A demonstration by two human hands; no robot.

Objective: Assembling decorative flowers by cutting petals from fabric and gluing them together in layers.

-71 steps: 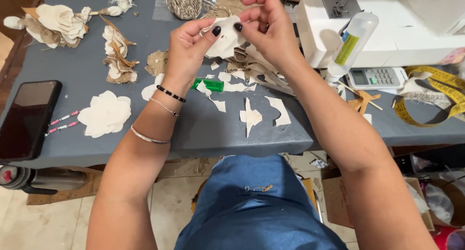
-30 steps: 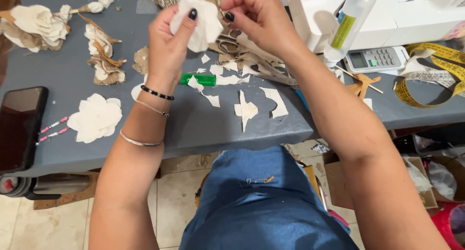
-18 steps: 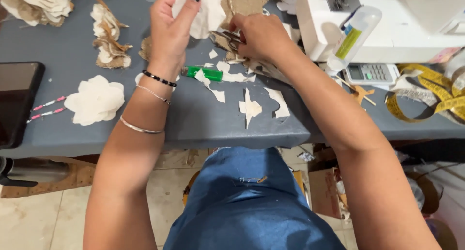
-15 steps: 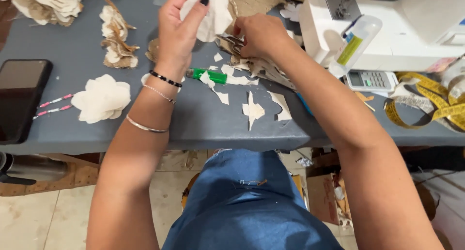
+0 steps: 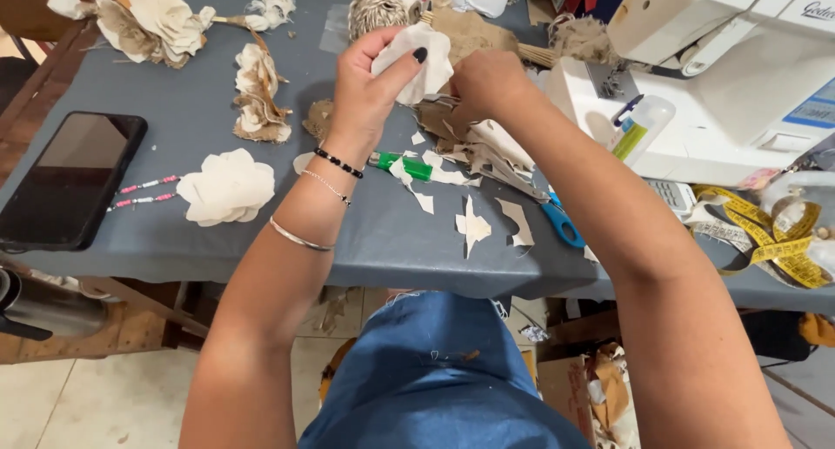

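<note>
Head view is showing the left hand [image 5: 370,83] pinching a white fabric piece [image 5: 417,59] between thumb and fingers, holding it up above the far middle of the table [image 5: 365,240]. The right hand [image 5: 489,85] is closing into a loose fist just beside that piece, its fingers turned away, so I cannot tell whether it is gripping anything; it is hovering over a heap of tan and white scraps [image 5: 474,140]. Under the left wrist a green lighter [image 5: 402,164] is lying among white offcuts [image 5: 474,227], nearer the front edge. Scissors [image 5: 557,218] with blue handles are lying right of the offcuts, near the front edge, partly under the right forearm. A finished white flower [image 5: 228,186] is sitting toward the left front, with two beaded pins [image 5: 143,193] just beside it and a black phone [image 5: 74,177] at the left edge. Tan-and-cream flowers [image 5: 148,23] are resting in the far left corner. A twine ball [image 5: 377,10] is sitting at the far edge. A white sewing machine [image 5: 739,75] is occupying the far right corner, with a glue bottle [image 5: 639,129] leaning against it and a yellow tape measure [image 5: 774,231] coiling by the right edge.
</note>
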